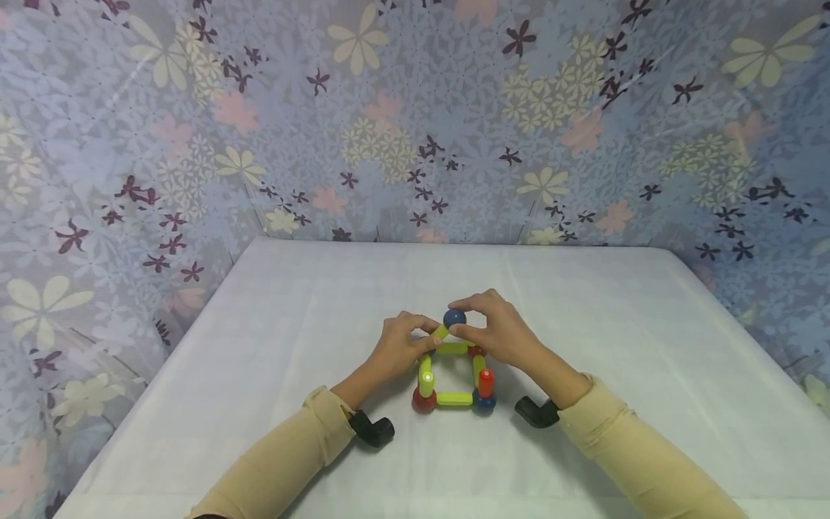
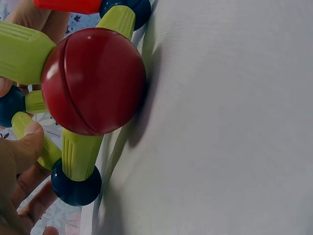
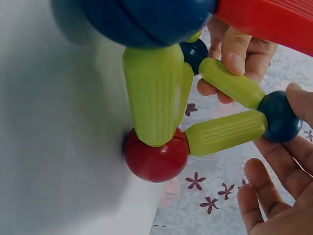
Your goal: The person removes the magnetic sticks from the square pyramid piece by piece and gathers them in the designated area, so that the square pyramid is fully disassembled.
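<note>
A square frame of green sticks and balls stands on the white table. My right hand [image 1: 504, 333] pinches a blue ball [image 1: 455, 317] above the frame's far side. Two green sticks meet at this ball, and one of them, a slanting green stick [image 3: 232, 83], is pinched by my left hand [image 1: 397, 346]. The other green stick [image 3: 227, 132] runs to the far right red ball [image 3: 156, 155]. Nearer me are a red ball [image 1: 424, 401] bearing an upright green stick [image 1: 426, 383] and a blue ball [image 1: 484, 403] bearing an upright red stick [image 1: 486, 382].
White cloth covers the table [image 1: 311, 303] around the frame. Behind it hangs a flowered fabric backdrop [image 1: 415, 108]. A dark wrist camera mount [image 1: 372, 429] sits at the left cuff, another black mount [image 1: 537, 412] at the right cuff.
</note>
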A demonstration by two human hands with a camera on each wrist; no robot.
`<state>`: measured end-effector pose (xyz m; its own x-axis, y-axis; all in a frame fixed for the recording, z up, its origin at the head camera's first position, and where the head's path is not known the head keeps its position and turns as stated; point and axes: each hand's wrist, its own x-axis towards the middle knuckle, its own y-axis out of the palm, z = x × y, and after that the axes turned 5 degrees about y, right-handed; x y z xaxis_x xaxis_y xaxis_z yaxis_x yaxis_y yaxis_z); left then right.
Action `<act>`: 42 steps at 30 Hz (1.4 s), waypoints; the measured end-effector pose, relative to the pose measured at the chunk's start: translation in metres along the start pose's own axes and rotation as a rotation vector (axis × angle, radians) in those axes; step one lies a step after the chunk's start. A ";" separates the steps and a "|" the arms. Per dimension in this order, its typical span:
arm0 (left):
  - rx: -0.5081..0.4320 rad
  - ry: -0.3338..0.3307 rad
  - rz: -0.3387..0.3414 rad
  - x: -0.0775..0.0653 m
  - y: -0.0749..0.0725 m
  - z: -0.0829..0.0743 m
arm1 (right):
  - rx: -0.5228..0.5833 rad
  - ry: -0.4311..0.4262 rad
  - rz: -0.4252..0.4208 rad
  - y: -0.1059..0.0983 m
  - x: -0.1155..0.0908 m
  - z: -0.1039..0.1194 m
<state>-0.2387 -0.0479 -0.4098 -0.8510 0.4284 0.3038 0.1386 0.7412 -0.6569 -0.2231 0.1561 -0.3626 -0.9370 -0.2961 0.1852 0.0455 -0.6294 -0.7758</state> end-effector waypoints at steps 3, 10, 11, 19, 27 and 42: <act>-0.002 -0.006 0.007 0.000 0.001 0.001 | 0.003 -0.003 -0.001 0.001 0.000 -0.002; -0.061 -0.105 -0.005 -0.002 0.000 0.002 | 0.079 0.041 -0.042 0.000 -0.003 -0.007; -0.065 -0.110 -0.014 -0.003 -0.001 0.003 | 0.087 0.048 -0.049 -0.001 -0.003 -0.009; -0.094 -0.117 -0.085 -0.008 -0.003 0.009 | 0.116 0.117 -0.049 -0.011 -0.008 -0.017; -0.118 -0.120 -0.108 -0.012 -0.004 0.012 | 0.153 0.211 -0.055 -0.024 -0.020 -0.036; -0.118 -0.158 -0.104 -0.016 -0.011 0.013 | 0.066 0.220 -0.004 -0.043 -0.036 -0.067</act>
<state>-0.2333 -0.0692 -0.4166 -0.9311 0.2674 0.2480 0.0964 0.8363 -0.5397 -0.2150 0.2421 -0.3764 -0.9899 -0.1340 0.0465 0.0574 -0.6781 -0.7327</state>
